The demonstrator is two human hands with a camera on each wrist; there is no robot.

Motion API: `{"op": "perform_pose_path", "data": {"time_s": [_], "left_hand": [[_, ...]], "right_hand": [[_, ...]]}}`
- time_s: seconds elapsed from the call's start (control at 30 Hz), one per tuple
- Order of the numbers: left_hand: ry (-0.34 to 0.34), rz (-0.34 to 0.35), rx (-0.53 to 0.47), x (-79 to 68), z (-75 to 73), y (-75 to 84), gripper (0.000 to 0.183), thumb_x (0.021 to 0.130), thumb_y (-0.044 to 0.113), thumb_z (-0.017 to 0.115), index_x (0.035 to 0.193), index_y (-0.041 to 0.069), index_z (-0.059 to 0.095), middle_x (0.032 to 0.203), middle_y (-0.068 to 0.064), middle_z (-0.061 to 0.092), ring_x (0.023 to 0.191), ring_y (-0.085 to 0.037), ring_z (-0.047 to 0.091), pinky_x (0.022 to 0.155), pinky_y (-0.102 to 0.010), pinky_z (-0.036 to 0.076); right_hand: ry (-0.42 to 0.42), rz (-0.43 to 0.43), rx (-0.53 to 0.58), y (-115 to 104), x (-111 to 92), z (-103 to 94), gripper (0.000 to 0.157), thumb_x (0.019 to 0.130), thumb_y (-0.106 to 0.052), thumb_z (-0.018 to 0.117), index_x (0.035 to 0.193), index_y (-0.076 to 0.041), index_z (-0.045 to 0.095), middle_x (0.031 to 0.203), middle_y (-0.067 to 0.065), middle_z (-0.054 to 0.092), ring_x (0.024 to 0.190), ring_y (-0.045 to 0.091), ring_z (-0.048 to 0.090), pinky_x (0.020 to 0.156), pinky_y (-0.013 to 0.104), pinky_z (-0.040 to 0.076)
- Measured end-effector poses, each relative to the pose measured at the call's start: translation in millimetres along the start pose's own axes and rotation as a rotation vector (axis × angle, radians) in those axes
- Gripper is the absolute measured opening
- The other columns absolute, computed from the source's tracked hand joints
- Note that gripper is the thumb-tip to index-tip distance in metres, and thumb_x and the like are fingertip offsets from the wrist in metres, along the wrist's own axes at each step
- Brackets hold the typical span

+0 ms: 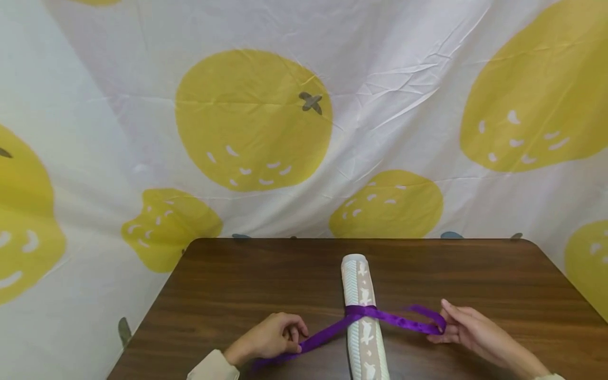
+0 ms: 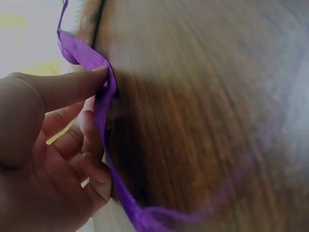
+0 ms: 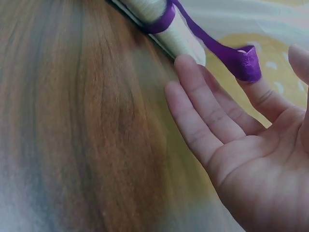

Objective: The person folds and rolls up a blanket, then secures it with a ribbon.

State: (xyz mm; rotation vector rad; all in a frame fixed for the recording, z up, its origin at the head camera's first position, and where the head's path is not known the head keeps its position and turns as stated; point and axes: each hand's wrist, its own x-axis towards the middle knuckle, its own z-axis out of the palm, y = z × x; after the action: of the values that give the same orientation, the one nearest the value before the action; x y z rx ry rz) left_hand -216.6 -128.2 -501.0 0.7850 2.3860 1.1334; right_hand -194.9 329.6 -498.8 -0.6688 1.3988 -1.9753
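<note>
Only the head view shows us both hands: the left hand (image 1: pixel 273 338), left of the patterned roll (image 1: pixel 367 335), pinches the ribbon (image 1: pixel 396 319). The right wrist view reveals the right hand (image 1: pixel 467 330), right of the roll, with fingers (image 3: pixel 207 104) extended, thumb apart, ribbon curled over the index fingertip. We count one roll, one purple ribbon around it, one table (image 1: pixel 261 279) beneath.

left hand (image 1: pixel 274 336) in a pinch, right hand (image 1: pixel 471 331) loose-fingered, well apart
</note>
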Motion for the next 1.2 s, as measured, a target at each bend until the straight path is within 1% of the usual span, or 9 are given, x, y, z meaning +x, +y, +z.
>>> {"op": "perform_pose_path", "data": {"time_s": [0.17,0.3,0.4,0.5,0.57,0.7,0.8,1.03,1.2], "left_hand": [[-0.03,0.017,-0.001,0.2,-1.8,-4.5,0.029,0.082,0.003,0.077,0.108,0.013,0.07,0.075,0.009,0.06,0.055,0.001,0.044,0.051,-0.015,0.036],[-0.046,0.013,-0.005,0.3,-1.8,-6.8,0.03,0.083,0.003,0.076,0.11,0.014,0.069,0.076,0.01,0.06,0.055,0.001,0.043,0.051,-0.014,0.035],[-0.048,0.016,-0.004,-0.2,-2.0,-6.9,0.029,0.083,0.003,0.076,0.109,0.014,0.069,0.076,0.01,0.06,0.055,0.002,0.043,0.051,-0.014,0.035],[-0.047,0.028,0.001,-1.1,-2.6,-5.9,0.029,0.083,0.003,0.076,0.109,0.012,0.07,0.076,0.01,0.061,0.055,0.002,0.043,0.051,-0.014,0.036],[-0.047,0.035,0.003,-1.6,-3.0,-5.2,0.028,0.083,0.002,0.076,0.109,0.011,0.07,0.076,0.009,0.061,0.056,0.001,0.044,0.051,-0.014,0.036],[-0.051,0.034,0.001,-1.6,-3.4,-4.8,0.028,0.083,0.002,0.075,0.109,0.01,0.069,0.076,0.009,0.062,0.056,0.001,0.045,0.052,-0.014,0.037],[-0.051,0.029,0.002,-1.6,-3.5,-4.9,0.028,0.083,0.003,0.076,0.109,0.01,0.069,0.076,0.01,0.061,0.056,0.001,0.045,0.052,-0.014,0.037],[-0.03,0.018,0.0,2.5,-4.2,0.4,0.021,0.083,0.007,0.077,0.103,0.008,0.07,0.072,0.008,0.062,0.058,0.0,0.05,0.054,-0.017,0.041],[0.012,0.034,0.029,12.0,-1.0,5.5,0.012,0.088,0.014,0.074,0.099,0.01,0.071,0.076,0.009,0.065,0.067,0.0,0.057,0.063,-0.018,0.047]], "right_hand": [[0.023,0.041,0.043,-2.0,-8.4,-2.6,0.066,0.11,-0.026,0.005,0.112,0.004,0.063,0.12,0.013,0.067,0.115,0.028,0.063,0.102,0.046,0.047],[0.067,0.045,0.023,-3.1,-16.4,-4.5,0.067,0.11,-0.028,0.004,0.097,0.001,0.063,0.12,0.014,0.068,0.111,0.024,0.064,0.1,0.043,0.05],[0.092,0.056,-0.005,-4.6,-22.0,-6.7,0.069,0.11,-0.029,0.004,0.09,0.006,0.061,0.12,0.014,0.067,0.11,0.026,0.065,0.099,0.039,0.05],[0.099,0.061,-0.034,-6.1,-27.0,-9.5,0.07,0.11,-0.028,0.004,0.087,0.012,0.056,0.12,0.014,0.067,0.109,0.027,0.066,0.098,0.038,0.051],[0.095,0.057,-0.04,-6.2,-29.4,-11.3,0.069,0.11,-0.027,0.004,0.09,0.012,0.057,0.12,0.013,0.067,0.109,0.027,0.066,0.098,0.038,0.051],[0.086,0.044,-0.039,-4.1,-30.7,-13.4,0.062,0.111,-0.022,0.007,0.103,0.004,0.062,0.12,0.011,0.068,0.11,0.025,0.066,0.098,0.039,0.051],[0.087,0.022,-0.067,-1.0,-27.4,-13.0,0.055,0.111,-0.017,0.011,0.109,0.005,0.062,0.12,0.01,0.068,0.11,0.024,0.066,0.097,0.038,0.051],[0.061,-0.035,-0.146,4.1,-12.6,-8.7,0.045,0.109,-0.006,0.019,0.122,0.009,0.059,0.119,0.01,0.068,0.109,0.023,0.066,0.095,0.036,0.053],[0.062,-0.056,-0.214,6.5,5.0,-0.2,0.039,0.108,-0.002,0.024,0.119,0.006,0.061,0.117,0.01,0.069,0.107,0.022,0.067,0.092,0.034,0.054]]}}
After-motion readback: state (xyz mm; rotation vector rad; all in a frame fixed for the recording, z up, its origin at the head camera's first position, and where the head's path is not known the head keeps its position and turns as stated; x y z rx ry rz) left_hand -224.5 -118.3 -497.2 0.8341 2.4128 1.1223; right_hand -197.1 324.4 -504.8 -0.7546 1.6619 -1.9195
